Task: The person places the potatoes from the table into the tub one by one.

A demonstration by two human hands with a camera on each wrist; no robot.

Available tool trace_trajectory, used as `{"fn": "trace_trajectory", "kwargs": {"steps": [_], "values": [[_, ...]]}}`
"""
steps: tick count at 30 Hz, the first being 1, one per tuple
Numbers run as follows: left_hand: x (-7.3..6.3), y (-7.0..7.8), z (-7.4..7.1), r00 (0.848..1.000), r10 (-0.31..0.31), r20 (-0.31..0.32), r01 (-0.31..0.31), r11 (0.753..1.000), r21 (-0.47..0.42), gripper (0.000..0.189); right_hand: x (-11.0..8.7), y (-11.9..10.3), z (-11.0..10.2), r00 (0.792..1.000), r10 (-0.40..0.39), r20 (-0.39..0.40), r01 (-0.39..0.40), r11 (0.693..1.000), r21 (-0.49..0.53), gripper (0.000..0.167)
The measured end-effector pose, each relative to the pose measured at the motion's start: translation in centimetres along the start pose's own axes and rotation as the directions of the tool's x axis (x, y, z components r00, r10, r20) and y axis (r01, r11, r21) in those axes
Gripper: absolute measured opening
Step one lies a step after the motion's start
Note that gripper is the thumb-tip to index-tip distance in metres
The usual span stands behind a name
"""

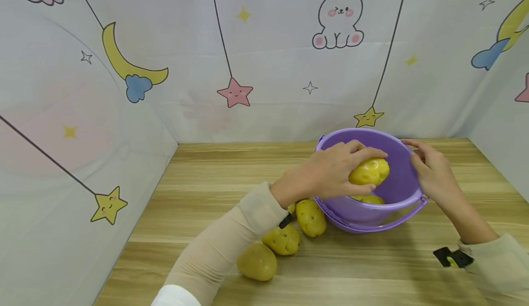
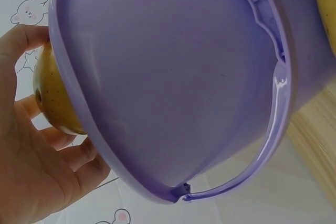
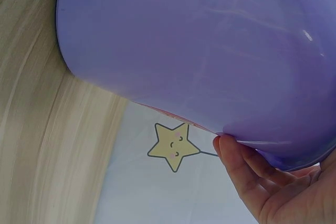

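A yellow potato (image 1: 369,172) is gripped in my left hand (image 1: 330,170), over the mouth of a purple bucket (image 1: 400,168). In the left wrist view that potato (image 2: 52,95) shows beyond the bucket's rim, with thumb and fingers around it. Inside the bucket lies another potato (image 1: 369,199), partly hidden by the front rim. My right hand (image 1: 436,173) holds the bucket by the right side of its rim. The right wrist view has its fingers (image 3: 239,163) against the outer wall near the rim. The bucket is slightly tilted.
Left of the bucket, several potatoes lie on the wooden table (image 1: 198,214), the nearest potato (image 1: 257,262) beside my left forearm. The bucket's handle (image 1: 388,226) hangs down at the front. A white cloth printed with stars and a rabbit (image 1: 277,58) stands behind.
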State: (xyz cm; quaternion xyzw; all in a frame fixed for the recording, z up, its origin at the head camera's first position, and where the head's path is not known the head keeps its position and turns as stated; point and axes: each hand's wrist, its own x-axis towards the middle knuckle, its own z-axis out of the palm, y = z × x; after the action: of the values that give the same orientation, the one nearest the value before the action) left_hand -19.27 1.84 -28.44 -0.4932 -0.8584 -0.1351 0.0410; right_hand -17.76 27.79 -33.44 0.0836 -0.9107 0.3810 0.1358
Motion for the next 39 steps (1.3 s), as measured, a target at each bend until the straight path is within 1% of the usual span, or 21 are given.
{"fn": "trace_trajectory", "kwargs": {"steps": [4,9,20,26,28,33,39], "values": [[0.12,0.18,0.12,1.000,0.021,0.004,-0.021,1.000,-0.005,0.064,0.02,0.02,-0.04,1.000,-0.002,0.007,0.002,1.000,0.008,0.042],[0.18,0.36,0.23,1.000,0.031,-0.002,-0.031,0.999,-0.012,0.064,0.01,0.05,-0.04,1.000,-0.008,0.004,0.008,1.000,0.011,0.042],[0.08,0.61,0.39,1.000,0.019,0.006,-0.019,1.000,-0.021,0.064,-0.05,0.17,-0.01,1.000,-0.015,-0.004,0.015,1.000,0.018,0.042],[-0.01,0.75,0.40,1.000,0.005,0.031,-0.004,1.000,-0.023,0.062,-0.06,0.15,-0.02,1.000,-0.019,-0.006,0.019,1.000,0.015,0.042],[0.00,0.74,0.39,0.999,0.017,0.029,-0.016,1.000,-0.023,0.061,-0.07,0.13,-0.03,1.000,-0.022,-0.006,0.022,1.000,0.017,0.042],[0.14,0.61,0.22,0.998,0.063,0.001,-0.063,0.998,-0.017,0.057,-0.06,0.19,-0.03,1.000,-0.019,0.001,0.019,0.999,0.026,0.042],[0.18,0.61,0.06,0.997,0.072,0.000,-0.072,0.997,-0.036,0.056,-0.07,0.21,0.03,1.000,-0.010,0.008,0.009,1.000,0.029,0.042]]}}
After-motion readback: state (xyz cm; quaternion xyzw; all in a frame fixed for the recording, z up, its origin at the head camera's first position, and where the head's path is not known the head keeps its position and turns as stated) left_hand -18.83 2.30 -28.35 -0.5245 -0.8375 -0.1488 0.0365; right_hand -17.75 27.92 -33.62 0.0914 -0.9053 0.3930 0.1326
